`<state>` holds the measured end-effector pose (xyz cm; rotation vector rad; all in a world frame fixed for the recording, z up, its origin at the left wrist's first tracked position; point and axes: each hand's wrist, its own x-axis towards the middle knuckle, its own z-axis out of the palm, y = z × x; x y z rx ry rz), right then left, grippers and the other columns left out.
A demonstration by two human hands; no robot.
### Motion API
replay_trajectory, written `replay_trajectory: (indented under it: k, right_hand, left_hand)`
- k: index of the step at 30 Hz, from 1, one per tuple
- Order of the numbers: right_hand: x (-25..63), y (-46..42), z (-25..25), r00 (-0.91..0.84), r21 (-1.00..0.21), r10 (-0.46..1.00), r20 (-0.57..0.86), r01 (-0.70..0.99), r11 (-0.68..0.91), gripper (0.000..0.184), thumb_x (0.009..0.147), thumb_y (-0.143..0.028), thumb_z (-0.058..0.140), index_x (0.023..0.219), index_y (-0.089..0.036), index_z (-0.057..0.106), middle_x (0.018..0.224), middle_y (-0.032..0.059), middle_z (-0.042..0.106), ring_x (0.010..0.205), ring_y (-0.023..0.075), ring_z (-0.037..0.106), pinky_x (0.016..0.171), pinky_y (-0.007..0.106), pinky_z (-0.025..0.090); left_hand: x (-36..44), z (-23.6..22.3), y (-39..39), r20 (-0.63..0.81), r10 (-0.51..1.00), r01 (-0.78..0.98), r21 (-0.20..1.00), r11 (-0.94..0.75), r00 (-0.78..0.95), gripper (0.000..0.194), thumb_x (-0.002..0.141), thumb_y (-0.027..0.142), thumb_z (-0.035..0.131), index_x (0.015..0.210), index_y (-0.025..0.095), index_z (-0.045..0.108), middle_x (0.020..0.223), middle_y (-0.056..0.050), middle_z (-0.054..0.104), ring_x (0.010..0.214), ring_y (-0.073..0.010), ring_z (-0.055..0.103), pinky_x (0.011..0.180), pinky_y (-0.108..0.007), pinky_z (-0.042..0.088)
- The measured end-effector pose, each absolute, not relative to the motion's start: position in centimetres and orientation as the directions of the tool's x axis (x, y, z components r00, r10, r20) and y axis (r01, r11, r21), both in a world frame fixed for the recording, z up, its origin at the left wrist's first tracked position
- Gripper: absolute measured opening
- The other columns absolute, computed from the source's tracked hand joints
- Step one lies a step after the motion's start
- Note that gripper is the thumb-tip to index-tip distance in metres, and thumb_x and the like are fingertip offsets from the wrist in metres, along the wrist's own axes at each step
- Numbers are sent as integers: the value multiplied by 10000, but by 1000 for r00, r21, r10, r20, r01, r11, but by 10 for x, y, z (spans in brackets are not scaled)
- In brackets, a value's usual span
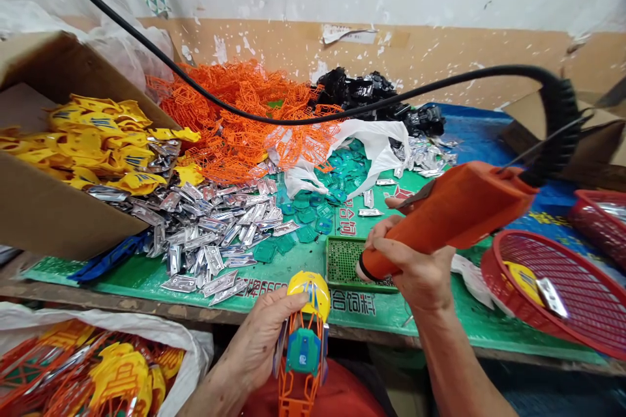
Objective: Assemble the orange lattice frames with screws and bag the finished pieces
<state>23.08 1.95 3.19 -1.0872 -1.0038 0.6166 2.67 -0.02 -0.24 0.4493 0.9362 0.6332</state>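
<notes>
My left hand (254,332) is closed on a toy car body (303,348) at the front edge of the table. The car has a yellow nose, a green plate in its middle and an orange lattice frame. My right hand (415,267) is wrapped around an orange electric screwdriver (454,208), with a black cable rising from its back end. The driver's nose points down over a small green tray (328,260) whose floor shows a grid of dots; its very tip is hidden by my hand and the tool.
Silvery parts (210,228) lie heaped left of centre, beside green plates (313,208), orange frames (225,111) and black parts (362,91). A cardboard box (59,215) holds yellow pieces. A red basket (581,273) stands right; a white sack (190,339) sits lower left.
</notes>
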Motion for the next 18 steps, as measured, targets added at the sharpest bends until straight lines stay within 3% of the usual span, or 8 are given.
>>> replay_trajectory:
  k: [6, 13, 18]
  right_hand:
    - [227, 18, 62, 447, -901, 837, 316, -134, 412, 407, 616, -166, 703, 1010, -206, 612, 607, -40, 589, 527, 146, 570, 542, 319, 484]
    - [203, 9, 84, 351, -842, 868, 352, -287, 457, 406, 674, -136, 668, 1065, -222, 597, 648, -26, 610, 565, 142, 579, 582, 318, 500]
    - [186, 10, 84, 343, -861, 889, 302, -302, 409, 435, 645, -164, 698, 1055, -245, 580, 646, -39, 612, 574, 135, 570, 591, 312, 504]
  left_hand:
    - [30, -3, 0, -590, 678, -312, 607, 731, 438, 292, 644, 319, 810, 792, 79, 734, 666, -77, 725, 522, -124, 627, 508, -200, 500]
    - [32, -6, -2, -581, 690, -334, 608, 721, 432, 295, 629, 299, 811, 781, 60, 732, 661, -92, 725, 498, -108, 598, 484, -189, 461]
    - [31, -9, -4, -569, 699, -367, 597, 713, 433, 282, 627, 288, 807, 781, 67, 721, 635, -72, 706, 490, -103, 585, 484, -192, 450]
